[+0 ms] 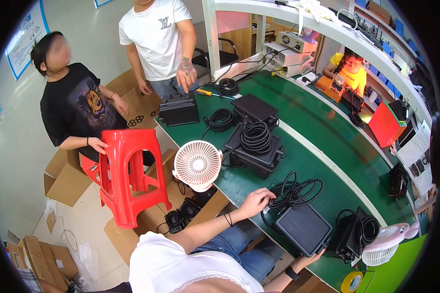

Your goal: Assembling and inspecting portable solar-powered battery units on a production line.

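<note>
In front of me at the bench edge lies a flat black box [304, 225] with a coil of black corrugated cable [298, 193] at its far side. My left hand [257, 202] reaches across to that cable, its fingers curled and closed at the coil's left edge. At the box's near right corner is my right hand [312, 260], gripping the edge, with part of the hand hidden under the box. Another black box [349, 239] with its own coiled cable sits just to the right.
More black boxes [255, 108] with coils stand farther along the green bench [303, 141]. A white fan [198, 165] is at its left edge; a pink-white fan [382, 250] and yellow tape [352, 282] are right. One person holds a red stool [127, 176]; two others are nearby.
</note>
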